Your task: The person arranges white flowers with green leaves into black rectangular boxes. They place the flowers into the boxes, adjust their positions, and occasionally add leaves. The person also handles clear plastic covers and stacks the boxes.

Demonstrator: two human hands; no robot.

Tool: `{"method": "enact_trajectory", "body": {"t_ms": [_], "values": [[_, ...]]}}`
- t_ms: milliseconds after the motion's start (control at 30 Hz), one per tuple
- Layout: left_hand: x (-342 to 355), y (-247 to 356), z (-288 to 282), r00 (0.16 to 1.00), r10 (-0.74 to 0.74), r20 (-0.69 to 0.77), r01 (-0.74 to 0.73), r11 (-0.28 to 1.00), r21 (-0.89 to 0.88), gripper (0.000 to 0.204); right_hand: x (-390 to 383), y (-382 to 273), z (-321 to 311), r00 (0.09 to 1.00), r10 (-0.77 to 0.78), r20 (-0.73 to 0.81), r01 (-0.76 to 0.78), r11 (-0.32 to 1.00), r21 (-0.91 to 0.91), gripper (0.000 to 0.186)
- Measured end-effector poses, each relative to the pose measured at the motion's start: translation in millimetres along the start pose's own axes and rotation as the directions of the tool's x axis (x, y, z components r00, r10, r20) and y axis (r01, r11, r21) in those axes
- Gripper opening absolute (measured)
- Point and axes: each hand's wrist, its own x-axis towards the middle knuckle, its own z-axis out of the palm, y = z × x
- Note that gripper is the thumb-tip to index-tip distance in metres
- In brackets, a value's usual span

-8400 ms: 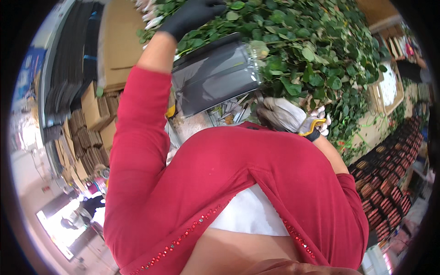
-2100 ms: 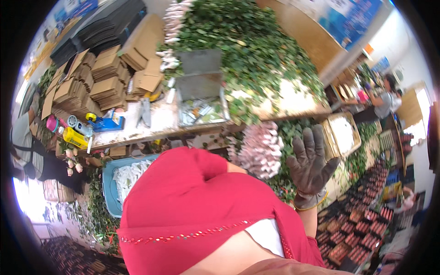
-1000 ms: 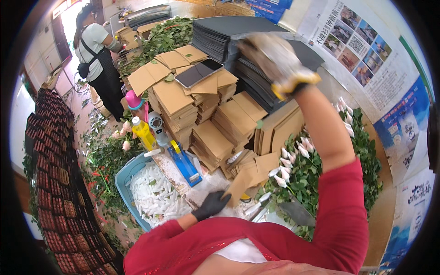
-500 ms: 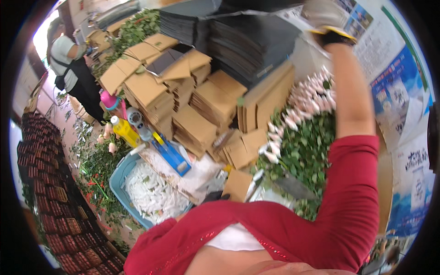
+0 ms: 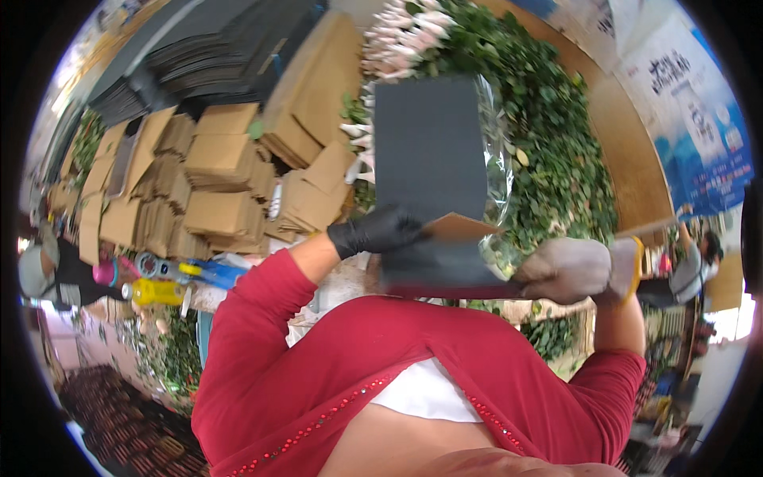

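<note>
My left hand [image 5: 375,233] wears a black glove and grips a brown cardboard piece [image 5: 459,226] at a dark board in front of my body. My right hand [image 5: 560,270], in a bulky grey glove with yellow edging, is closed on the board's lower dark part [image 5: 445,272], just above my red top. The board's upper dark grey panel [image 5: 427,143] stands over the leaves, with clear plastic wrap [image 5: 497,151] along its right side. Pale pink rosebuds [image 5: 397,36] lie beyond it and peek out at its left.
Cardboard stacks [image 5: 218,211] and dark sheet stacks [image 5: 207,63] fill the upper left, beside a yellow bottle [image 5: 159,292] and blue tool [image 5: 218,276]. Leafy stems [image 5: 548,159] spread right, against a wooden board [image 5: 616,175]. Other people work at the far left [image 5: 60,278] and far right [image 5: 679,278].
My right hand has come down from high near the dark stacks to chest level, now with a dark board. My left hand has risen with the cardboard piece. The view has turned rightward.
</note>
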Motion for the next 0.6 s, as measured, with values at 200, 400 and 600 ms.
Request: {"method": "enact_trajectory", "body": {"t_ms": [200, 400, 600], "values": [[19, -190, 145, 0.956, -0.264, 0.128, 0.293, 0.839, -0.459, 0.03, 88, 125, 106, 0.914, 0.345, -0.215, -0.062, 0.642, 0.764, 0.052], [-7, -110, 83, 0.9, -0.381, 0.212, 0.425, 0.875, -0.233, 0.043, 184, 122, 151, 0.977, 0.153, -0.149, -0.054, 0.851, 0.523, 0.056], [-21, -162, 89, 1.0, 0.009, 0.012, -0.014, 0.799, 0.601, 0.051, 217, 131, 166, 0.922, 0.3, -0.245, -0.147, 0.856, 0.495, 0.052]]}}
